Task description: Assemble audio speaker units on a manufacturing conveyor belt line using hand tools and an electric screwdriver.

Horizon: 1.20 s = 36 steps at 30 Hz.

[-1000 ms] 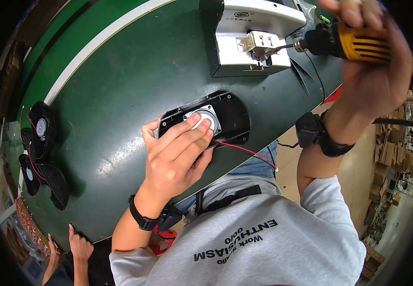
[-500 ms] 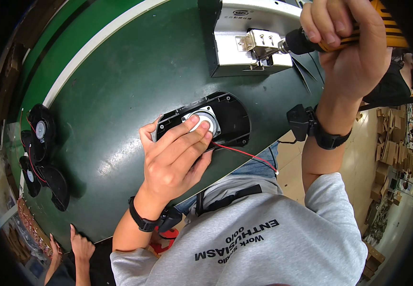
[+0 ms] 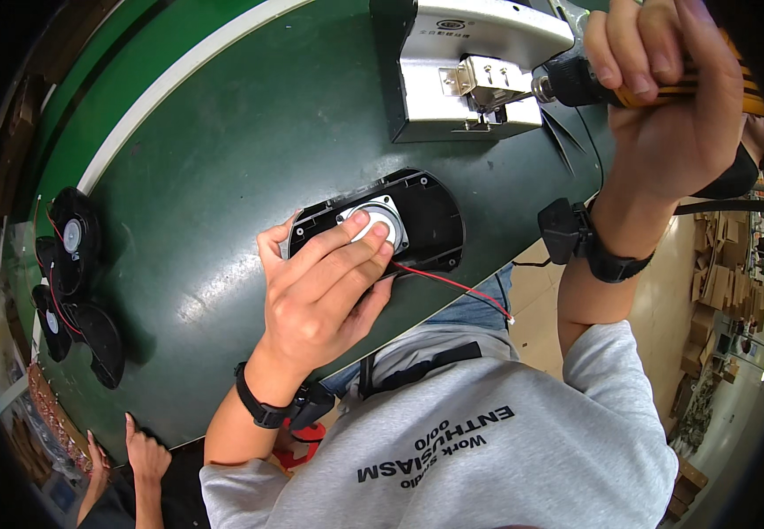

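Note:
My left hand [image 3: 311, 304] is closed around the near-left part of a black oval plastic housing [image 3: 435, 216] on the bench. Its fingertips press on the round back of a small speaker [image 3: 391, 212] seated inside. A red wire with a small white connector [image 3: 461, 286] trails from the speaker over the bench edge. At the upper right, my right hand [image 3: 668, 115] grips an orange-and-black electric screwdriver [image 3: 571, 78]. Its bit points left at the metal outlet of a silver screw feeder [image 3: 439, 70]; whether they touch I cannot tell.
Several black housings with speakers [image 3: 74, 234] and red wires lie on the left of the green bench [image 3: 215, 203]. Another person's hands [image 3: 148, 454] rest at the bench's near-left edge. Dark pointed blades [image 3: 563, 141] lie beside the feeder. Cardboard [image 3: 721, 273] is stacked far right.
My right hand has drawn the electric screwdriver slightly right, away from the screw feeder. The left hand, housing and speaker stay in place.

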Each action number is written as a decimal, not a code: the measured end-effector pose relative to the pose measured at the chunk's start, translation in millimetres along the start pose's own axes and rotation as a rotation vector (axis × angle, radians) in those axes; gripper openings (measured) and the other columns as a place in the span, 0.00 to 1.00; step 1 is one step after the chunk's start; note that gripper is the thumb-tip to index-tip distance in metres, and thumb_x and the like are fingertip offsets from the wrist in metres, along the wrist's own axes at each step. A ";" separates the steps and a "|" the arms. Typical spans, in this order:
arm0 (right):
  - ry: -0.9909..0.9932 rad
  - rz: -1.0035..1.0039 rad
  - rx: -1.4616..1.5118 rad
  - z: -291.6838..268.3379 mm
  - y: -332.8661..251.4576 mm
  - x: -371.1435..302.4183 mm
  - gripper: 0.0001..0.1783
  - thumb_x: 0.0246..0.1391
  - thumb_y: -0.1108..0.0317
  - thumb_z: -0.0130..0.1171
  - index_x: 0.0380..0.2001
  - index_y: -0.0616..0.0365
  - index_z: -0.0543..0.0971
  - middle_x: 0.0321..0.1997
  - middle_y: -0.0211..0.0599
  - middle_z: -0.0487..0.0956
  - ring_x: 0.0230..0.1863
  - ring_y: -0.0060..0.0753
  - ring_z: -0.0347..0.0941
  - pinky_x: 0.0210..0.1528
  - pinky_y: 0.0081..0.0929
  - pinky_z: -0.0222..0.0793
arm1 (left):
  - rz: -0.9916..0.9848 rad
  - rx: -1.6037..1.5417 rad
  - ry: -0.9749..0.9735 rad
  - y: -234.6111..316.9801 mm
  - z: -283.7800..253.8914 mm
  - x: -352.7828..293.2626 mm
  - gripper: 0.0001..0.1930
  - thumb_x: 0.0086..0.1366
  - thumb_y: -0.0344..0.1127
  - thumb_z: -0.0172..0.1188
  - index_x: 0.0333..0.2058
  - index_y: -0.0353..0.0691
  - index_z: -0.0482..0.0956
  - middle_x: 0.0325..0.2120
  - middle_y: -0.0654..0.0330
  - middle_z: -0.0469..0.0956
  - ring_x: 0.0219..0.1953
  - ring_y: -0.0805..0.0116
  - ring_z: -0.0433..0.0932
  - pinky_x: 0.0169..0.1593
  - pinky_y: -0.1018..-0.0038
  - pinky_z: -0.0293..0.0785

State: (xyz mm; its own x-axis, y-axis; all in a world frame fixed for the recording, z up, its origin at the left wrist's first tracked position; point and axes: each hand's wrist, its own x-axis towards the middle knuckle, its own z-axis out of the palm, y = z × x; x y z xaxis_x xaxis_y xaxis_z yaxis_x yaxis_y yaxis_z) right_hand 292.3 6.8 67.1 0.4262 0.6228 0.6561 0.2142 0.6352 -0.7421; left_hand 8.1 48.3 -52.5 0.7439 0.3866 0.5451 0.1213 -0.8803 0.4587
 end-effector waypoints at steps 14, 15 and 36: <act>0.144 0.158 -0.039 25.9 -7.2 -5.3 0.13 0.70 0.68 0.51 0.54 0.60 0.69 0.13 0.23 0.60 0.09 0.19 0.55 0.12 0.24 0.60 | -0.051 -0.040 0.009 -0.2 3.5 -3.7 0.14 0.45 0.27 0.76 0.33 0.44 0.88 0.40 0.69 0.87 0.51 0.71 0.85 0.51 0.57 0.62; 0.038 0.126 -0.031 11.9 -0.2 -5.5 0.14 0.70 0.69 0.51 0.54 0.61 0.69 0.13 0.23 0.60 0.09 0.19 0.55 0.13 0.24 0.60 | -0.048 -0.042 0.009 0.0 3.5 -3.2 0.14 0.45 0.27 0.76 0.33 0.44 0.88 0.40 0.69 0.87 0.51 0.71 0.85 0.51 0.57 0.62; -0.006 0.102 0.281 9.8 7.0 -11.1 0.19 0.75 0.64 0.41 0.63 0.59 0.66 0.14 0.22 0.58 0.11 0.20 0.57 0.15 0.23 0.65 | -0.053 -0.047 -0.005 -1.3 2.3 -2.5 0.15 0.44 0.28 0.76 0.34 0.44 0.88 0.40 0.69 0.86 0.51 0.70 0.85 0.51 0.56 0.63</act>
State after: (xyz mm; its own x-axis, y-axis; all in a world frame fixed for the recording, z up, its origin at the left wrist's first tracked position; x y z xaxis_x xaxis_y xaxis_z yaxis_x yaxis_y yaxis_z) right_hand 280.5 8.8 56.0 0.4274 0.6921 0.5816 -0.0814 0.6702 -0.7377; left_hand 7.6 47.8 -56.1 0.7408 0.4305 0.5157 0.1298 -0.8450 0.5189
